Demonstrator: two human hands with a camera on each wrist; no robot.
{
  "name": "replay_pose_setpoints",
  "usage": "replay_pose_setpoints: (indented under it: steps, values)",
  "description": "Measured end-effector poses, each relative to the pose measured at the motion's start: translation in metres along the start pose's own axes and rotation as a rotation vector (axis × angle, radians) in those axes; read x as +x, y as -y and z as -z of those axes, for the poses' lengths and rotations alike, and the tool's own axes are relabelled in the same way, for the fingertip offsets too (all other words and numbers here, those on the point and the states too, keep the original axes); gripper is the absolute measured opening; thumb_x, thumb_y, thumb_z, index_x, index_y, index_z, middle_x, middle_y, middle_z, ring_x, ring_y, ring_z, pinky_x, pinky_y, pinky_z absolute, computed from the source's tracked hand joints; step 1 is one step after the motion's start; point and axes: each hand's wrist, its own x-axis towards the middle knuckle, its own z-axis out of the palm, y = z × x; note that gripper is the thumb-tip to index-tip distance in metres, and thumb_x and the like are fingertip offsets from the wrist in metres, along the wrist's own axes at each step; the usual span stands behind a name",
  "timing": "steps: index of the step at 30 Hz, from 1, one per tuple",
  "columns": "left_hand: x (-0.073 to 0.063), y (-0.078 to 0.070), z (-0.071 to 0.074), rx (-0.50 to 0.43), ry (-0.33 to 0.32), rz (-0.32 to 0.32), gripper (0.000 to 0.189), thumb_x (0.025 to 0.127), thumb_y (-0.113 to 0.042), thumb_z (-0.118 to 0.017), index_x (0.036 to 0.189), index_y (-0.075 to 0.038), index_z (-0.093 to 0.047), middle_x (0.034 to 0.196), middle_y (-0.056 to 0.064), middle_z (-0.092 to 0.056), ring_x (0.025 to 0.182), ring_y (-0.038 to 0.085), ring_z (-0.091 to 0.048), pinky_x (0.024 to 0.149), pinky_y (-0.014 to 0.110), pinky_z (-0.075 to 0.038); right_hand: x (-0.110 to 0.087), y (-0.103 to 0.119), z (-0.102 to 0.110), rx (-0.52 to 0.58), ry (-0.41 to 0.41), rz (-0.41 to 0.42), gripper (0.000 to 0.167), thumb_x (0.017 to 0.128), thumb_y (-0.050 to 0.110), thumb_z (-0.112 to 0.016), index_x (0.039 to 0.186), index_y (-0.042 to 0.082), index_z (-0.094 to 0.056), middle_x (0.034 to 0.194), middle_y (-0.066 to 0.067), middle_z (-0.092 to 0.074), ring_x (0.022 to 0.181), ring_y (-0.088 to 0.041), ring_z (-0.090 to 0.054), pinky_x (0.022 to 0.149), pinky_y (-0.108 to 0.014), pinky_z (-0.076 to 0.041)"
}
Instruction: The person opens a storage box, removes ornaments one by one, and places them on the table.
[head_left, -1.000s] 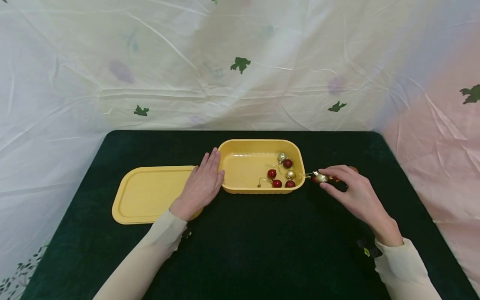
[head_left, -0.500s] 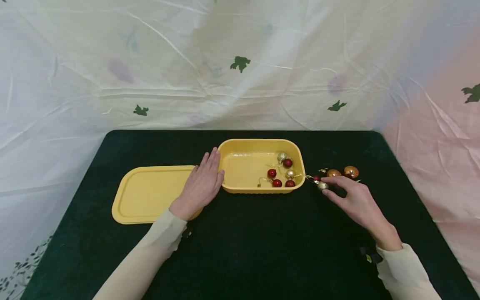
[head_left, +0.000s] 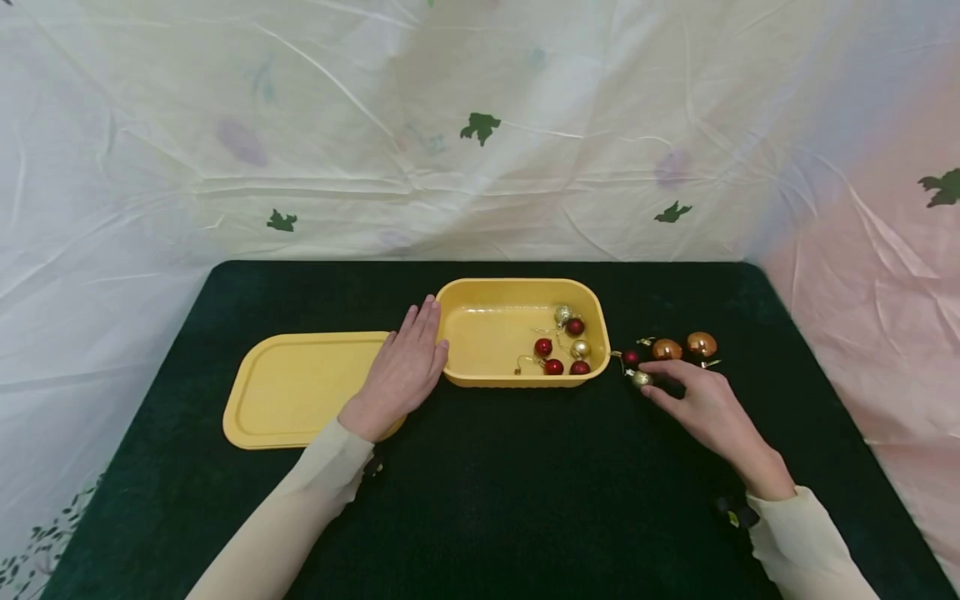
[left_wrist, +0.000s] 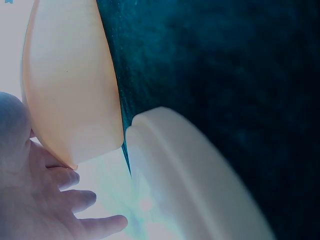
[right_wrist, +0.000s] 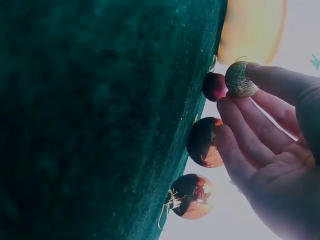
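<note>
My right hand (head_left: 697, 408) pinches a small glittery gold bauble (right_wrist: 240, 79) between thumb and fingers, just right of the yellow box (head_left: 480, 382). Beside that bauble lies a dark red one (head_left: 631, 358), close to the box's right wall. Straight fingers of my left hand (head_left: 405, 367) rest against the left wall of the box, with the palm over the edge of the flat yellow lid (head_left: 292, 392). Inside the box, toward its right end, are several red baubles (head_left: 553, 367) and two gold ones, a glittery one (head_left: 564, 314) and a smooth one (head_left: 581, 348).
Two larger copper-coloured baubles (head_left: 702, 344) lie on the dark green tabletop (head_left: 495, 500), beyond the right hand. A pale patterned cloth (head_left: 337, 125) hangs behind the table and along its sides.
The right hand has drawn slightly toward the front with the glittery gold bauble, away from the red one. The copper baubles have come into view. The left hand stays put.
</note>
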Motion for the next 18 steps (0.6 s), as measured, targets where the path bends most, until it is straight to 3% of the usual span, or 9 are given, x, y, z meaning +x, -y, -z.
replay_pose_setpoints:
  steps: [18]
  values:
    - [-0.0002, 0.0014, 0.0006, -0.018, 0.000, -0.006, 0.068, 0.113, -0.037, -0.035, 0.167, -0.006, -0.008, 0.174, 0.007, -0.003, 0.158, 0.033, -0.013, 0.120, 0.062, -0.026, 0.0010, -0.0013, 0.0008, 0.028, 0.084, -0.046, 0.029, 0.098, 0.020, -0.072, 0.125, 0.010, -0.071, 0.114, -0.010, -0.073, 0.071, -0.011, -0.058, 0.057, -0.026, -0.047]
